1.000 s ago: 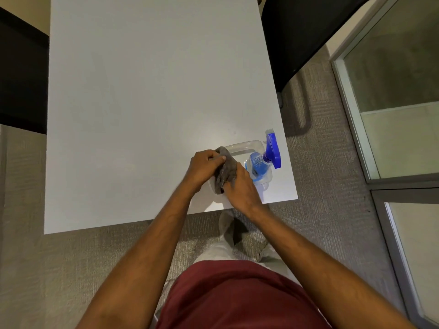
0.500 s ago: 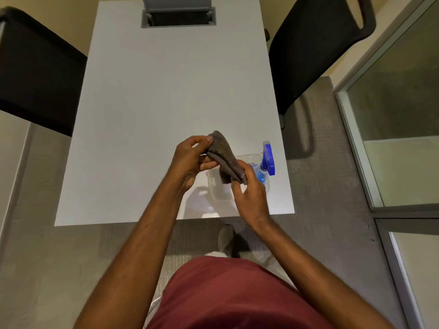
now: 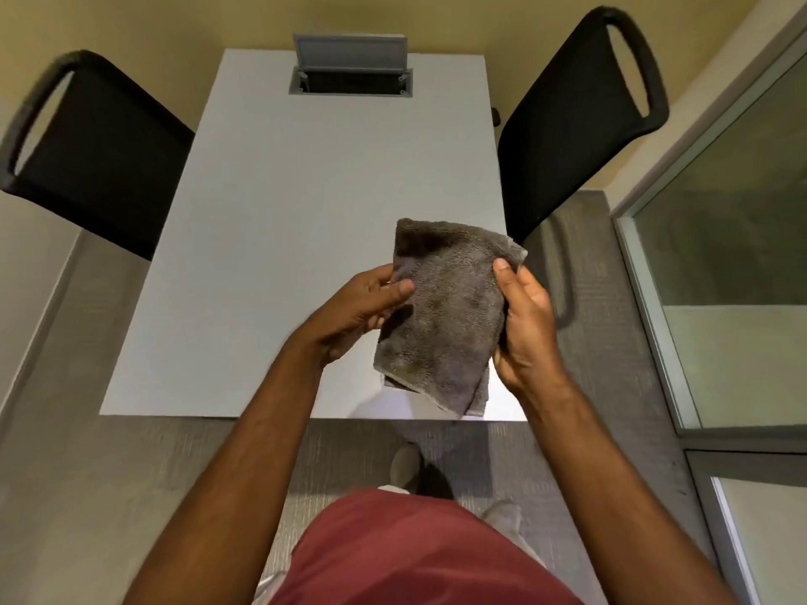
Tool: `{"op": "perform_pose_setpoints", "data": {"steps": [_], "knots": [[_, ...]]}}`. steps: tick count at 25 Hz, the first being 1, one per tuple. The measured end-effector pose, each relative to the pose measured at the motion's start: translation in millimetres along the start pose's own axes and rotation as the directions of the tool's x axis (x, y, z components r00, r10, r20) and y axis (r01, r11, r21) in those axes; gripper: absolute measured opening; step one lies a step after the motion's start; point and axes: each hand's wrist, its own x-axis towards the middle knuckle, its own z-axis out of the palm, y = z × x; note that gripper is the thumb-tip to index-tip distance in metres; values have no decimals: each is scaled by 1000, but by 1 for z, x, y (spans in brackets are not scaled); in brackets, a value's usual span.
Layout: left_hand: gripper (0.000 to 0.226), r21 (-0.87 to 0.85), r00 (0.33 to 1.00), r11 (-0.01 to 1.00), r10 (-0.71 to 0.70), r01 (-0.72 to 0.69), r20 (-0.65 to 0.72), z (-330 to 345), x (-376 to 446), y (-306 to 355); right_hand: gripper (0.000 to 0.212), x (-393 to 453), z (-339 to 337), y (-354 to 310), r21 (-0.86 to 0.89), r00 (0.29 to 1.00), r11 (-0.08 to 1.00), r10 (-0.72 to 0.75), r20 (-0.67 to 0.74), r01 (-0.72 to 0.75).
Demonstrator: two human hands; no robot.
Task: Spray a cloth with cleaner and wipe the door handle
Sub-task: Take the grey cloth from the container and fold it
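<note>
1. A black chair (image 3: 94, 168) stands at the far left, beside the left edge of the white worktop (image 3: 279, 238).
2. A grey hatch (image 3: 349, 65) with its lid tilted up sits in the far middle of the worktop.
3. The left hand (image 3: 358, 307) holds the left edge of the grey cloth (image 3: 445, 312): its thumb presses on the near face of the cloth, and its other fingers (image 3: 384, 277) curl behind that edge, so the cloth is pinched between them.
4. The cloth hangs spread in the air above the near right part of the worktop, between the two hands, its lower corner drooping towards the near edge.
5. The right hand (image 3: 524, 325) grips the right edge: thumb on the front near the upper corner, the remaining fingers hidden behind the cloth.
6. A second black chair (image 3: 576, 124) stands at the far right, with a glass door (image 3: 733, 264) further right.
</note>
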Motion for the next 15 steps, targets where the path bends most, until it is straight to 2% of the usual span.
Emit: {"op": "perform_pose_setpoints", "data": {"steps": [1, 3, 6, 8, 11, 13, 15], "knots": [[37, -43, 1000, 999, -6, 6, -4, 7, -2, 0, 32, 3, -3, -3, 58, 998, 996, 68, -12, -67], [21, -127, 995, 992, -14, 2, -96, 20, -3, 4, 41, 6, -8, -5, 127, 984, 978, 173, -29, -168], [26, -213, 980, 977, -30, -13, -199, 27, -3, 11, 55, 0, -13, -5, 233, 957, 929, 285, 49, -289], [28, -209, 976, 977, -15, -32, -216, 22, -5, 14, 51, -8, -19, -3, 261, 948, 912, 295, 122, -317], [32, -201, 971, 979, -10, -39, -239, 10, -8, 18, 32, -15, -22, -2, 210, 945, 927, 278, 172, -311], [35, -101, 967, 995, -15, -12, -254, 8, -8, 18, 29, -15, -15, -4, 152, 958, 955, 228, 173, -255], [42, 167, 936, 986, 47, 12, -347, 17, -9, 19, 26, -15, -6, -5, 76, 978, 984, 147, 144, -159]]}}
